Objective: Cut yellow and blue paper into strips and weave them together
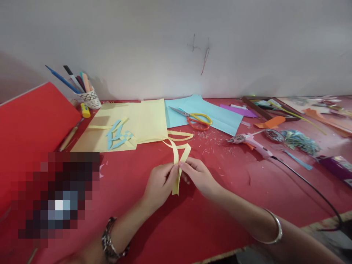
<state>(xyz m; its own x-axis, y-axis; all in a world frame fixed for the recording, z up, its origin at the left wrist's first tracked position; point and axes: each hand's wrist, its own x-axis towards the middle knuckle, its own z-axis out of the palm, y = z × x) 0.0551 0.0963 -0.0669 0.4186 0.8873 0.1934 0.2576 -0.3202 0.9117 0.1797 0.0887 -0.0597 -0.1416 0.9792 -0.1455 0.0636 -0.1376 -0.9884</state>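
My left hand and my right hand meet above the front middle of the red table. Both pinch pale yellow paper strips, whose ends hang below the fingers while other parts loop up and away. Another yellow strip curls on the table just beyond. Behind it lie yellow paper sheets, with a woven piece of blue and yellow strips resting on the left one. Scissors with yellow and red handles lie on a light blue sheet.
On the right are a pink glue gun with a black cord, a bundle of shredded paper and a brown tray. At left stand a pen cup and a red board. Paper scraps litter the table.
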